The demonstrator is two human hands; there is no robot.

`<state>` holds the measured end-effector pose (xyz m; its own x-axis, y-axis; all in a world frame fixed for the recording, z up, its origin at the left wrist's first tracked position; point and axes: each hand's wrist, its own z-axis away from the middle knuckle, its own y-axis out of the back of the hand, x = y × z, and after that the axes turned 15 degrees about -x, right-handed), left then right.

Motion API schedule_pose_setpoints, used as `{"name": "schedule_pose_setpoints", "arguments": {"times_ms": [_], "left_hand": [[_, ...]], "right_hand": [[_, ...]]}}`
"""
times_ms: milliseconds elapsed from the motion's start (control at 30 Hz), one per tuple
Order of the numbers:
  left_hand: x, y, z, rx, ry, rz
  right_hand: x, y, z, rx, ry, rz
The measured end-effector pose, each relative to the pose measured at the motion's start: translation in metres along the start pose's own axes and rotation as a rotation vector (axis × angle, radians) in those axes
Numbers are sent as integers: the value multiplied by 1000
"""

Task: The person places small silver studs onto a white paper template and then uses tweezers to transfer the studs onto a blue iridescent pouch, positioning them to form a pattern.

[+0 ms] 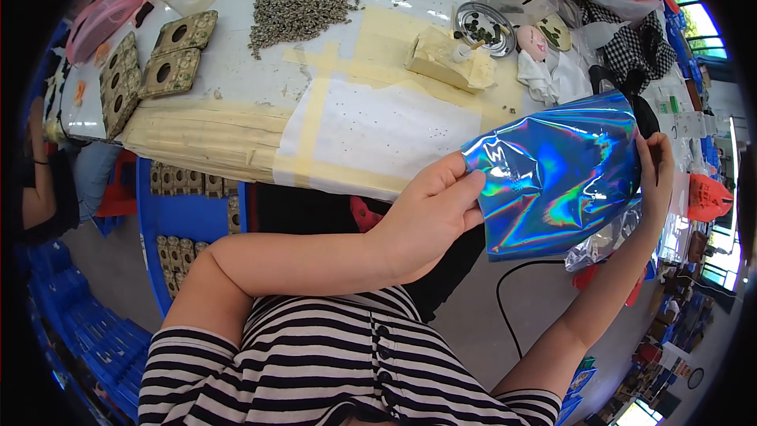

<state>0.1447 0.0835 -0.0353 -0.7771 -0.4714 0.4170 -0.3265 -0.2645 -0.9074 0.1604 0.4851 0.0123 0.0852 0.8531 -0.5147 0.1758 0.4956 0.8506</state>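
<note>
A shiny blue iridescent sheet (560, 177) is stretched between my two hands, beyond the table's front right side. My left hand (441, 217) pinches its left edge between thumb and fingers. At the right edge, my right hand (656, 170) grips the sheet, its fingertips partly hidden. The film curves and creases, throwing back bright rainbow patches. Whether it is a single layer or a pouch, I cannot tell. Below its lower right corner hangs clear crinkled plastic (603, 238). Black straps or handles (643, 114) show just behind its upper right corner.
On the table (229, 71) lie a heap of small metal parts (300, 8), camouflage-patterned pieces with round holes (175, 51), a taped block (449, 59) and a dish of dark bits (482, 30). A blue tray (193, 213) stands at lower left; a black cable (502, 300) hangs below the sheet.
</note>
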Motion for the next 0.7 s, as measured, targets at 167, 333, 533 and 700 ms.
{"name": "schedule_pose_setpoints", "arguments": {"times_ms": [167,333,533,700], "left_hand": [[-4,5,2,-46,50,-5],[-15,9,27,-13,-57,-357],[-15,20,26,-402,-390,-1925],[-34,37,7,-338,-468,-2307]], "right_hand": [[26,19,-26,-31,5,-52],[59,9,-47,-1,81,115],[45,-18,-51,123,39,275],[52,-22,-58,178,2,276]]}}
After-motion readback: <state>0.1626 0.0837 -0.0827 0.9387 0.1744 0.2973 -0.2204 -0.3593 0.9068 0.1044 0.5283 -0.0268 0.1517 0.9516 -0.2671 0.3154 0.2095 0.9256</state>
